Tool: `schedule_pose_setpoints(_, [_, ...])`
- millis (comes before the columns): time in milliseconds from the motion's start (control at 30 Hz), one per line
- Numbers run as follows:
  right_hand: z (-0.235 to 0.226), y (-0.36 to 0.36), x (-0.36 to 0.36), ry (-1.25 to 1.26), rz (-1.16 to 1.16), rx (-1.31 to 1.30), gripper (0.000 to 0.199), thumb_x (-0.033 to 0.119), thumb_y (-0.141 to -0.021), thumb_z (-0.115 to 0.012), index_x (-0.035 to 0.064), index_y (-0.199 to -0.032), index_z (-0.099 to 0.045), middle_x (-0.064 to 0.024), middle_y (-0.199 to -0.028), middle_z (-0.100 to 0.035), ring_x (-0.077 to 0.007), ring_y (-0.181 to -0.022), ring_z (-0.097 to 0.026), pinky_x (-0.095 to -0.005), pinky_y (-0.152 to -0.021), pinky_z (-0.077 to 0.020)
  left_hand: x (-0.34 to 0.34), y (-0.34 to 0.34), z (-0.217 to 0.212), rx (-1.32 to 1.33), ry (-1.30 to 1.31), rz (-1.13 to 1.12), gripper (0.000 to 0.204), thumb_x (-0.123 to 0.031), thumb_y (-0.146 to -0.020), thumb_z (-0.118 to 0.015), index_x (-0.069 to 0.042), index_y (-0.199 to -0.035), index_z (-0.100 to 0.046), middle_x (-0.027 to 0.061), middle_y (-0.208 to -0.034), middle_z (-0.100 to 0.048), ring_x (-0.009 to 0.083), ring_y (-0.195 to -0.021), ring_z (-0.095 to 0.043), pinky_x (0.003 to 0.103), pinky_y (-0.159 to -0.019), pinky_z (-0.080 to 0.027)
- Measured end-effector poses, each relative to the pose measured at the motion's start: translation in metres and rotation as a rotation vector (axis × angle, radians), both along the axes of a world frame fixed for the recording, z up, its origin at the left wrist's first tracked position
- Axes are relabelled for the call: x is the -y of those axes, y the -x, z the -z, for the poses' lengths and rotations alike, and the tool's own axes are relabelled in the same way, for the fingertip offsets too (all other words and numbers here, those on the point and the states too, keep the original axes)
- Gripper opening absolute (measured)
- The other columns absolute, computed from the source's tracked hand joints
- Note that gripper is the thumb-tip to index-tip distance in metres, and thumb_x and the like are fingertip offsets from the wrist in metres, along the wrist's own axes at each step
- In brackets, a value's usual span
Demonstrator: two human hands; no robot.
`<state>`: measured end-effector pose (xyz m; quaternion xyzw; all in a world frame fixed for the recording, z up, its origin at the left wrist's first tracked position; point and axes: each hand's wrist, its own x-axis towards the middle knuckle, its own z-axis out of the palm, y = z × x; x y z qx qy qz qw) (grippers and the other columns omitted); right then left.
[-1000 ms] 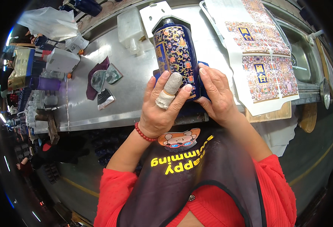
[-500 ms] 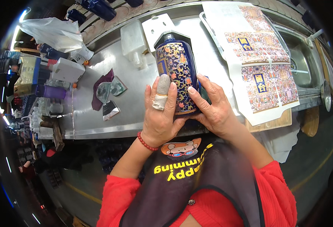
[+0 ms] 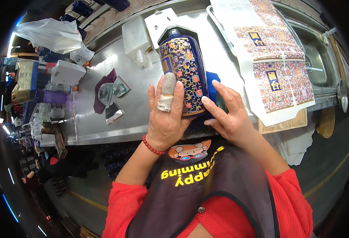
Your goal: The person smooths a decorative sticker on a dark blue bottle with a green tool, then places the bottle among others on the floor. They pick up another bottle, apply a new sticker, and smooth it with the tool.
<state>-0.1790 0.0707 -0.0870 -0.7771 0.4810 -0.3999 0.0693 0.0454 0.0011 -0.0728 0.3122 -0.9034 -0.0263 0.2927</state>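
A dark blue bottle [image 3: 184, 73] with a gold, orange and pink floral wrap lies tilted on a white holder [image 3: 198, 37], neck pointing away from me. My left hand [image 3: 167, 115] grips its lower left side; one finger wears a grey cover bound with white cloth, resting against the wrap. My right hand [image 3: 229, 113] is at the lower right side, fingers spread, with one fingertip at the bottle's edge. Just beyond that hand, a blue cloth [image 3: 212, 81] lies against the bottle. On the right lies a printed sheet [image 3: 279, 75] of matching floral labels, partly peeled to bare white backing.
A clear square bottle [image 3: 135, 41] lies on the metal table [image 3: 123, 97] beside a white plate with holes [image 3: 158, 23]. Purple and grey scraps [image 3: 109, 93] lie at left. Beyond them stand a white box [image 3: 66, 73] and a purple bottle [image 3: 51, 96]. A sink [image 3: 313, 59] is at far right.
My right hand has shifted right, its fingers drawing off the floral wrap and showing more blue cloth. The bottle and my left hand have moved slightly left in view.
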Motion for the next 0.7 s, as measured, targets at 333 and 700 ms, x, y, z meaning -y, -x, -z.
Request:
schedule_pose_setpoints(333, [0.002, 0.003, 0.0, -0.03, 0.002, 0.054, 0.082, 0.015, -0.071, -0.085, -0.0043, -0.142, -0.049, -0.0253, -0.144, -0.049, -0.0432, -0.123, -0.053, -0.0496, -0.103, -0.0465, 0.004, -0.002, -0.028, 0.173, -0.031, 0.113, 0.091, -0.069, -0.095, -0.049, 0.003, -0.15, -0.044, 0.0291, -0.154, -0.043, 0.0475, -0.147, -0.033, 0.059, -0.123, -0.006])
schedule_pose_setpoints(700, [0.001, 0.0, 0.006, -0.064, -0.042, 0.047, 0.082, 0.014, -0.069, -0.085, -0.0055, -0.14, -0.05, -0.0253, -0.144, -0.049, -0.0437, -0.122, -0.053, -0.0502, -0.103, -0.0461, 0.063, 0.027, -0.064, 0.214, 0.051, 0.045, 0.095, -0.073, -0.092, -0.047, 0.006, -0.146, -0.048, 0.0246, -0.142, -0.056, 0.0443, -0.144, -0.038, 0.064, -0.12, -0.008])
